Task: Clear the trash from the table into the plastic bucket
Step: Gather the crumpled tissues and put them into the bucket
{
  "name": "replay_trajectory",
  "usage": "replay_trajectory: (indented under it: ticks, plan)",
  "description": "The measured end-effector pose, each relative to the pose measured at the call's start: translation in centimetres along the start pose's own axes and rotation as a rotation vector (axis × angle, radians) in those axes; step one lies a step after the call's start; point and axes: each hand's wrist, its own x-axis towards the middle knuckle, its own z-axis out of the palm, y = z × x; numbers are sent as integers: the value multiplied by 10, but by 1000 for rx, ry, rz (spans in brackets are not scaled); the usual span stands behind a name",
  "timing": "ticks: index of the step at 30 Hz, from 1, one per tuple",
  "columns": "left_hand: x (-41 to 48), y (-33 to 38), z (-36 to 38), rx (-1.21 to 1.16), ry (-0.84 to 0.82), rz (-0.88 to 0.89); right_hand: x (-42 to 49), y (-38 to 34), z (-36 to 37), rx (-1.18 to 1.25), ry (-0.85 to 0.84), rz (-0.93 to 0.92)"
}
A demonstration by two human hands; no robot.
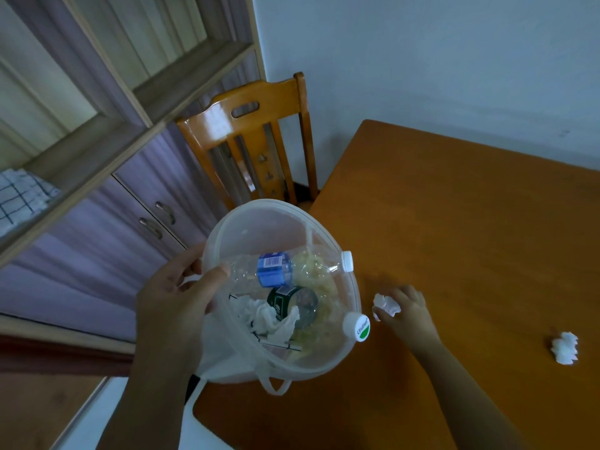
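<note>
The left hand (177, 293) holds the clear plastic bucket (256, 209) by its rim at the table (470, 222) edge. Inside the bucket lie two plastic bottles (276, 271) with white caps, a dark can (292, 303) and crumpled paper (269, 319). The right hand (406, 308) closes its fingers (388, 315) on a crumpled tissue (384, 303) on the table. Another tissue ball (565, 347) lies well apart to the right. A wooden chair (256, 125) stands behind.

A home dining corner: wooden table (470, 222), wooden chair (256, 125), built-in cupboard (107, 203) with shelves.
</note>
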Motion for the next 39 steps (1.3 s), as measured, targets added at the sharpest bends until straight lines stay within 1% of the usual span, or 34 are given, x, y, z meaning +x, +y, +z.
replay_trajectory:
  ticks: [3, 9, 12, 17, 21, 24, 26, 29, 33, 36, 39]
  plan:
    - [-1, -2, 1, -23, 29, 2, -1, 6, 9, 9, -38, -1]
    - [-4, -6, -1, -45, 39, -18, -7, 18, 15, -54, -10, -17]
    - [-6, -7, 0, -42, 39, -26, -11, 22, 14, -9, 0, 14]
    - [-10, -6, 0, -54, 29, -42, -27, 26, 11, 113, 86, 57]
    - [-14, -3, -1, -30, -27, -32, -42, 33, 8, 162, 141, 114]
    - [-16, -1, 0, -18, -71, -15, -53, 39, 5, 230, 205, 195]
    - [-15, -3, 2, -55, -80, -24, -60, 41, -1, 289, 258, 253]
    - [-14, -5, 8, -98, -91, -26, -72, 39, -15, 366, 338, 277]
    - [-14, -7, 17, -115, -156, -3, -87, 24, -43, 394, 475, 250]
    - [-14, -9, 23, -126, -247, -5, -98, 2, -69, 396, 589, 200]
    - [-15, -9, 29, -148, -340, 38, -110, -25, -91, 421, 679, 129]
